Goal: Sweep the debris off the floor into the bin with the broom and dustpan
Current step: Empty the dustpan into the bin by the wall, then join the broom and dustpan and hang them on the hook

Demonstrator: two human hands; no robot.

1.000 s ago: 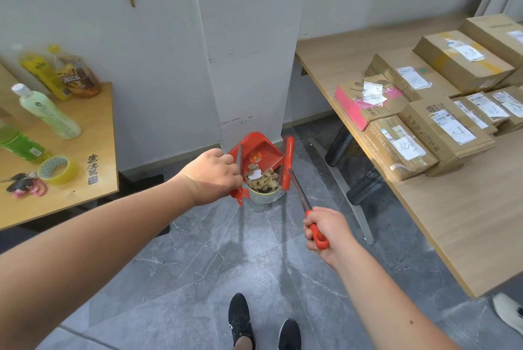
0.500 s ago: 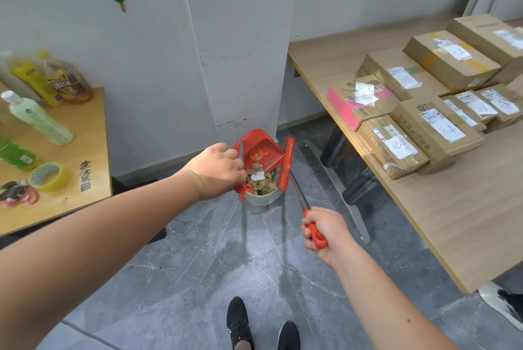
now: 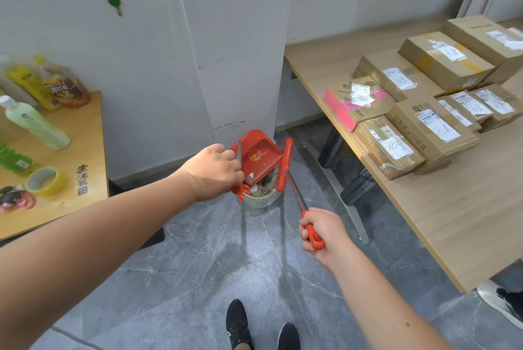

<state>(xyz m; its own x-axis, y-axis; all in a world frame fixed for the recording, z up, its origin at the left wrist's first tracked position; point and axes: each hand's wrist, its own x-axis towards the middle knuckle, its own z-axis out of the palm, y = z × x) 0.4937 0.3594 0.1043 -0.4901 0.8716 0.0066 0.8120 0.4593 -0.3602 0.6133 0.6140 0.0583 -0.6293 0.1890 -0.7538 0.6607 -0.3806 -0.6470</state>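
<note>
red plastic dustpan (image 3: 259, 155): tipping more steeply than a second ago, its open lip now dipping into the mouth of the bin (image 3: 263, 201), its back rising against the white wall panel (image 3: 232, 66).
debris (image 3: 261, 188): pale scraps and brownish bits lying inside the bin, partly hiding under the pan's lip; whether anything is clinging to the pan cannot be told.
bin: small and clear-lined, standing on the grey floor (image 3: 215, 250) at the foot of the wall panel.
broom (image 3: 284, 164): red head now lying closer along the pan's right edge, hanging over the bin rim; metal shaft running back to the right hand.
reading: the load is going into the bin. the emptying step is looking nearly done, with perhaps a last brush-out of the pan remaining.
left hand (image 3: 213, 171): fingers curling tightly round the dustpan's thin upright handle, holding the pan at its tilt.
right hand (image 3: 322, 232): closing in a fist round the broom's red end grip, steering the head from a distance.
also present: taped cardboard parcels (image 3: 407, 134) lying on the right desk (image 3: 452, 208); bottles (image 3: 36, 126) and a tape roll (image 3: 46, 181) sitting on the left desk (image 3: 65, 208).
</note>
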